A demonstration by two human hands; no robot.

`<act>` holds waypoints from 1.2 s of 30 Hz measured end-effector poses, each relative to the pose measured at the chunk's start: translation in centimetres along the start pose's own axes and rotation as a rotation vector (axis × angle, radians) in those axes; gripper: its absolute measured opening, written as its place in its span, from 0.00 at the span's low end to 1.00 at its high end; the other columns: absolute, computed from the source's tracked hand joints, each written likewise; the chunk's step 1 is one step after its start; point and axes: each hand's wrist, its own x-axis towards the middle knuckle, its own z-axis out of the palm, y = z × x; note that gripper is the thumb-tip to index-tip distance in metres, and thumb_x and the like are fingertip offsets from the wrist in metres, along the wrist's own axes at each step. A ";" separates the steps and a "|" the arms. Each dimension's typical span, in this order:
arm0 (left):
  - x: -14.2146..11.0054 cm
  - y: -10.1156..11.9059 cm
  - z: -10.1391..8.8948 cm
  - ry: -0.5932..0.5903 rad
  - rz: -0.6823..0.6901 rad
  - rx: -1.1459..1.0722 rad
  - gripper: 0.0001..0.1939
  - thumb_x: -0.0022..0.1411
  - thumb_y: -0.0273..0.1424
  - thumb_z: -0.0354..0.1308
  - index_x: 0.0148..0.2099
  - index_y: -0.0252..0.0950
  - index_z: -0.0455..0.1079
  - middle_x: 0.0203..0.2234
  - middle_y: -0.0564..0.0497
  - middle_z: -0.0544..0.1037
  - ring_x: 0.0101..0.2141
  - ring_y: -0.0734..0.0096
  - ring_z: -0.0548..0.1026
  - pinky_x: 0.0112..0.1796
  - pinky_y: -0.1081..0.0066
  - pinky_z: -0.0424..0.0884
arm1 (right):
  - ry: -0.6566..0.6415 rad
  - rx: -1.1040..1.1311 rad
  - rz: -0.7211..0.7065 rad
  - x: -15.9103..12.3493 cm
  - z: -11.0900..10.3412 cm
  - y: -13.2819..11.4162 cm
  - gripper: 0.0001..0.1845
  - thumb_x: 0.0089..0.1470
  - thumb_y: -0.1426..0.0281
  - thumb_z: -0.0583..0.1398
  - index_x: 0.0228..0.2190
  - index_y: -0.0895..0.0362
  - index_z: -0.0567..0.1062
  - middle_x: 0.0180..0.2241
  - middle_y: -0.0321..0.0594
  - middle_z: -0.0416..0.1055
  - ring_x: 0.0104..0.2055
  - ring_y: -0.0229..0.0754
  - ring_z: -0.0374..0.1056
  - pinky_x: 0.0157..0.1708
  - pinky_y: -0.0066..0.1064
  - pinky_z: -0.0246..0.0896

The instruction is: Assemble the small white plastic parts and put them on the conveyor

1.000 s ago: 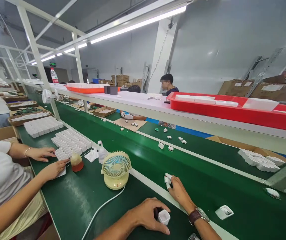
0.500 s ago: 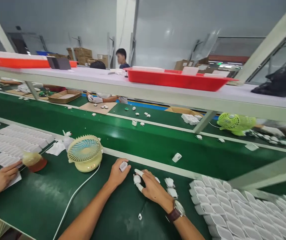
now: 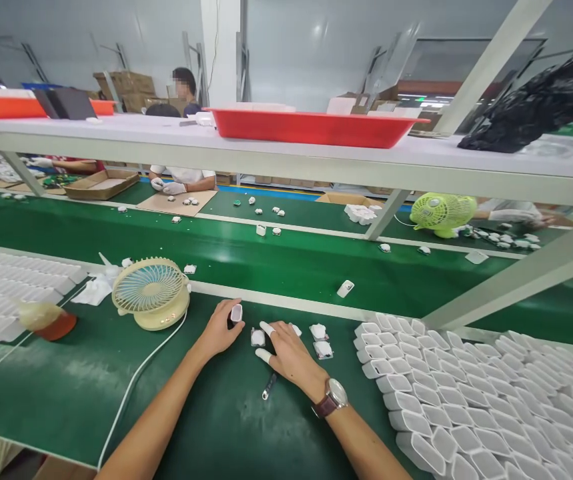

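My left hand [image 3: 220,331] is closed on a small white plastic housing [image 3: 237,313], its open end facing up, above the green bench. To its right, a small white-topped component [image 3: 258,337] lies on the bench. My right hand [image 3: 290,352] is beside that component, thumb and index finger spread, both in white finger cots; nothing shows between them. Partly behind this hand is another white component [image 3: 296,330]. Two similar components [image 3: 319,331] lie further right. A short dark tool with a pale tip [image 3: 269,387] rests below my right hand.
Rows of white housings [image 3: 436,393] cover the right side. A yellow fan [image 3: 151,293] with a white cable and an amber-filled bottle [image 3: 49,321] stand at left. Beyond runs a green conveyor [image 3: 296,267] carrying a white housing [image 3: 345,288]. Co-workers sit across; a shelf holds a red tray [image 3: 311,128].
The view has swung, shifting the scene left and up. My right fingers have drawn back from around the nearest component. My left hand still holds the housing. A neighbour's hands at left have left view.
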 end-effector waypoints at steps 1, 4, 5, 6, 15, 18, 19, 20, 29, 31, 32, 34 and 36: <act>0.0 0.1 -0.1 -0.029 0.007 -0.003 0.25 0.63 0.26 0.62 0.62 0.40 0.70 0.49 0.44 0.78 0.48 0.57 0.78 0.53 0.54 0.75 | 0.001 0.002 -0.003 0.0 0.1 0.0 0.27 0.64 0.70 0.61 0.62 0.58 0.66 0.52 0.54 0.74 0.56 0.59 0.69 0.58 0.58 0.64; -0.1 0.2 -0.3 -0.100 0.018 -0.021 0.27 0.61 0.24 0.63 0.63 0.40 0.69 0.47 0.46 0.78 0.44 0.60 0.79 0.49 0.57 0.78 | 0.005 0.016 -0.025 -0.1 0.4 -0.2 0.29 0.63 0.69 0.63 0.62 0.59 0.65 0.56 0.54 0.72 0.60 0.58 0.67 0.59 0.54 0.65; -0.2 0.2 -0.3 -0.112 0.017 -0.027 0.28 0.61 0.24 0.63 0.63 0.40 0.69 0.46 0.46 0.79 0.43 0.61 0.79 0.48 0.58 0.79 | 0.015 0.020 -0.033 -0.1 0.5 -0.3 0.30 0.63 0.69 0.63 0.63 0.59 0.64 0.57 0.55 0.71 0.61 0.58 0.66 0.59 0.53 0.65; -0.4 0.1 -0.3 -0.117 0.016 -0.032 0.28 0.61 0.25 0.64 0.63 0.40 0.69 0.45 0.46 0.79 0.42 0.61 0.80 0.47 0.58 0.79 | 0.030 0.021 -0.039 -0.1 0.6 -0.5 0.31 0.62 0.68 0.64 0.63 0.59 0.64 0.57 0.55 0.71 0.61 0.58 0.65 0.59 0.53 0.65; -1.5 0.0 0.3 -0.044 0.025 -0.028 0.22 0.66 0.31 0.64 0.60 0.42 0.68 0.52 0.45 0.76 0.50 0.58 0.79 0.52 0.56 0.77 | 0.139 0.065 0.041 0.0 2.1 -1.8 0.21 0.63 0.79 0.55 0.56 0.57 0.70 0.49 0.51 0.74 0.52 0.55 0.71 0.53 0.51 0.71; -2.1 0.5 0.6 -0.031 0.068 0.023 0.22 0.67 0.31 0.63 0.61 0.43 0.68 0.52 0.44 0.76 0.51 0.57 0.79 0.53 0.57 0.77 | 0.239 0.283 0.076 -0.2 1.5 -1.7 0.27 0.61 0.80 0.53 0.60 0.53 0.67 0.54 0.49 0.70 0.54 0.50 0.71 0.53 0.45 0.74; -2.4 0.7 0.7 -0.036 0.085 0.038 0.22 0.68 0.30 0.62 0.62 0.43 0.68 0.52 0.44 0.76 0.52 0.57 0.79 0.53 0.57 0.77 | 0.278 0.374 0.089 -0.3 1.3 -1.7 0.29 0.61 0.80 0.53 0.60 0.51 0.67 0.54 0.48 0.69 0.54 0.48 0.71 0.52 0.43 0.74; -2.6 0.9 0.8 -0.044 0.102 0.050 0.22 0.68 0.30 0.61 0.63 0.44 0.68 0.53 0.44 0.76 0.53 0.57 0.78 0.54 0.57 0.76 | 0.311 0.452 0.098 -0.5 1.0 -1.6 0.29 0.60 0.80 0.54 0.61 0.50 0.67 0.54 0.48 0.68 0.55 0.48 0.71 0.51 0.41 0.75; -3.3 2.1 1.1 -0.100 0.165 0.040 0.32 0.71 0.28 0.59 0.72 0.45 0.53 0.54 0.42 0.76 0.54 0.57 0.78 0.55 0.55 0.76 | 0.290 0.424 0.066 -2.3 0.3 -1.1 0.32 0.64 0.77 0.55 0.67 0.49 0.61 0.57 0.50 0.68 0.57 0.49 0.71 0.62 0.50 0.67; -3.3 2.1 1.1 -0.108 0.172 0.053 0.34 0.70 0.27 0.59 0.73 0.45 0.51 0.55 0.42 0.76 0.54 0.56 0.78 0.56 0.54 0.75 | 0.282 0.405 0.079 -2.6 0.3 -1.1 0.33 0.66 0.76 0.55 0.69 0.49 0.57 0.59 0.51 0.68 0.54 0.49 0.74 0.60 0.49 0.69; -3.4 2.1 1.1 -0.112 0.178 0.059 0.35 0.70 0.26 0.59 0.73 0.45 0.50 0.55 0.42 0.76 0.55 0.56 0.78 0.56 0.54 0.75 | 0.280 0.395 0.081 -2.6 0.4 -1.1 0.34 0.66 0.75 0.55 0.69 0.49 0.56 0.59 0.51 0.68 0.53 0.49 0.75 0.59 0.48 0.71; -3.4 2.1 1.2 -0.120 0.199 0.065 0.36 0.70 0.25 0.58 0.73 0.45 0.49 0.55 0.41 0.76 0.56 0.55 0.77 0.57 0.53 0.75 | 0.273 0.373 0.074 -2.7 0.3 -1.2 0.34 0.66 0.75 0.55 0.70 0.49 0.55 0.60 0.50 0.69 0.53 0.49 0.76 0.58 0.47 0.72; -3.4 2.0 1.2 -0.124 0.225 0.063 0.36 0.70 0.25 0.58 0.74 0.45 0.49 0.56 0.41 0.76 0.56 0.55 0.77 0.57 0.53 0.75 | 0.259 0.352 0.054 -2.8 0.3 -1.3 0.34 0.67 0.74 0.54 0.70 0.49 0.54 0.60 0.50 0.69 0.55 0.50 0.75 0.59 0.46 0.72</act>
